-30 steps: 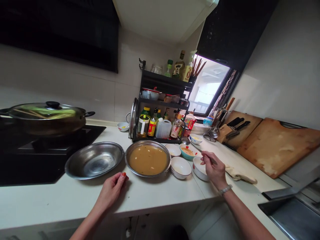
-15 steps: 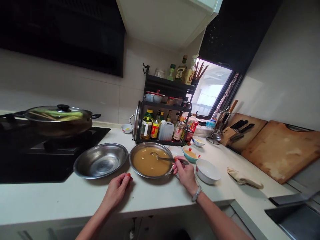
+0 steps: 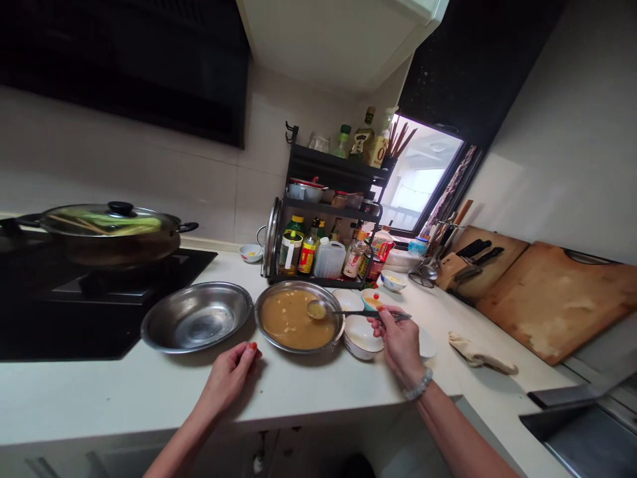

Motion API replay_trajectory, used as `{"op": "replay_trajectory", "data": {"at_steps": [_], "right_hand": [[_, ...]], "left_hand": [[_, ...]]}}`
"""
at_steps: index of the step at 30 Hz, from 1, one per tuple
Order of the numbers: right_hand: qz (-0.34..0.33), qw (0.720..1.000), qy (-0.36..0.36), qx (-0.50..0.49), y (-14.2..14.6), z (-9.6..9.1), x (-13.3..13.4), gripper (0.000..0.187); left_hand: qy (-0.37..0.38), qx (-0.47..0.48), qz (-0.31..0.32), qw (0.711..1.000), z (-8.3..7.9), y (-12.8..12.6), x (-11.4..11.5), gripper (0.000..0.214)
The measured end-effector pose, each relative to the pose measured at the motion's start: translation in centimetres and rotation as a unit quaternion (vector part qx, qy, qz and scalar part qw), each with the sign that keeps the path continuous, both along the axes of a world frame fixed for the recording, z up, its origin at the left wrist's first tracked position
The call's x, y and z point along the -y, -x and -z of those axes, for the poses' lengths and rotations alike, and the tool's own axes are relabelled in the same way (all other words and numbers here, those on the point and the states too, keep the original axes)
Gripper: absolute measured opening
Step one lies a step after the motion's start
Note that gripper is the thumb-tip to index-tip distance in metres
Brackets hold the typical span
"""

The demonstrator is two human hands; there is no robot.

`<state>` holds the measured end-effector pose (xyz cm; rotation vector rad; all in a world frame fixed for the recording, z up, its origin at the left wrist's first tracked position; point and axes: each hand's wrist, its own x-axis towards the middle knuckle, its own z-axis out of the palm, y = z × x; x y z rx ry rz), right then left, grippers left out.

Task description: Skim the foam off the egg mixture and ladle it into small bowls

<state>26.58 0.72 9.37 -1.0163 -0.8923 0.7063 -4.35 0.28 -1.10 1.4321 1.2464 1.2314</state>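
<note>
My right hand (image 3: pixel 401 345) grips the dark handle of a soup spoon (image 3: pixel 317 309). The spoon's bowl holds some liquid and is over the right side of a metal basin (image 3: pixel 259 324). Cloudy brown liquid (image 3: pixel 293 322) with pale bits fills much of that basin. Just right of it, a white bowl (image 3: pixel 362 342) stands below the spoon handle, close to my right hand. My left hand (image 3: pixel 229 375) rests on the counter with curled fingers, thumb against them, and nothing visible in it. It is nearest to the front of an empty metal basin (image 3: pixel 196 318).
A lidded pan (image 3: pixel 114 232) with greens under glass stands on the black stove (image 3: pixel 94 325). Behind the basins is a black rack (image 3: pixel 338 212) with bottles. Cutting boards (image 3: pixel 562 299), a knife block (image 3: pixel 455 269) and a folded cloth (image 3: pixel 480 355) are at the right.
My right hand has moved right and its spoon has risen, with liquid now visible in the spoon. A white bowl beside the basin has come into view from behind the hand. The left hand stays put.
</note>
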Motion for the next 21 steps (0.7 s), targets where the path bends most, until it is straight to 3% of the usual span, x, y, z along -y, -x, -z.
{"op": "replay_trajectory", "data": {"at_steps": [11,21], "right_hand": [[0.031,0.998,0.004,-0.059,-3.8,-1.8,0.6,0.037],[0.171,0.983,-0.059,-0.014,-10.9,-2.4,-1.6,0.033]], "left_hand": [[0.007,-0.02,-0.005,1.0,-0.3,0.1,0.1,0.054],[0.02,-0.007,-0.002,1.0,-0.3,0.1,0.2,0.056]]}}
